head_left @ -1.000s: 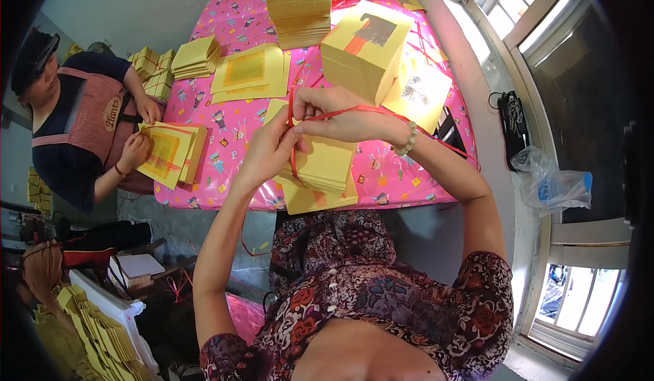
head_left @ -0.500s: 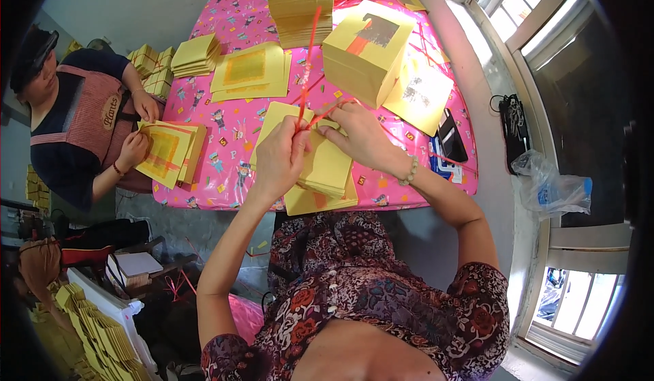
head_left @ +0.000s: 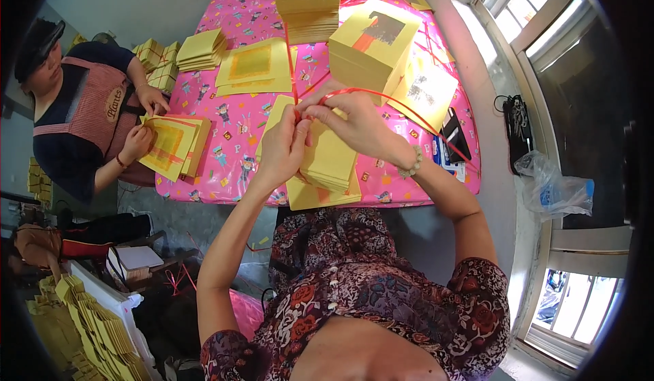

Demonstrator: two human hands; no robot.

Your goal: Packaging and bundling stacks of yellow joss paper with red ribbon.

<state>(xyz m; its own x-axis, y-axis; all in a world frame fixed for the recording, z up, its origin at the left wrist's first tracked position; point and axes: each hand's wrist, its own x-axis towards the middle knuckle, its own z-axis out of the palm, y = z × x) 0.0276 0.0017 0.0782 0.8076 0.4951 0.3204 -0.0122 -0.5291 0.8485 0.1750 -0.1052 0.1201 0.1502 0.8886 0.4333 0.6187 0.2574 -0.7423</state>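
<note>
Above a stack of yellow paper (head_left: 330,162) near the table's front edge, my two hands meet. Pinched closed, my left hand (head_left: 281,148) grips a red plastic string (head_left: 291,64), one length of which rises from it toward the back. My right hand (head_left: 361,123), wearing a beaded bracelet, is closed on the string right beside the left fingertips. Another length of string arcs over the right hand and trails off to the right. The crossing point is mostly hidden by my fingers. More yellow sheets (head_left: 320,196) stick out from under the stack.
Tall yellow paper stacks (head_left: 306,13) and a block of paper (head_left: 368,47) stand at the back. Loose sheets (head_left: 252,68) lie left of centre. At the right edge is a dark phone (head_left: 455,136). A co-worker (head_left: 88,115) handles yellow paper (head_left: 174,146) on the left.
My right hand has moved left, up against the left one. The rising string has swung left to near upright, and the other length now arcs over my right hand.
</note>
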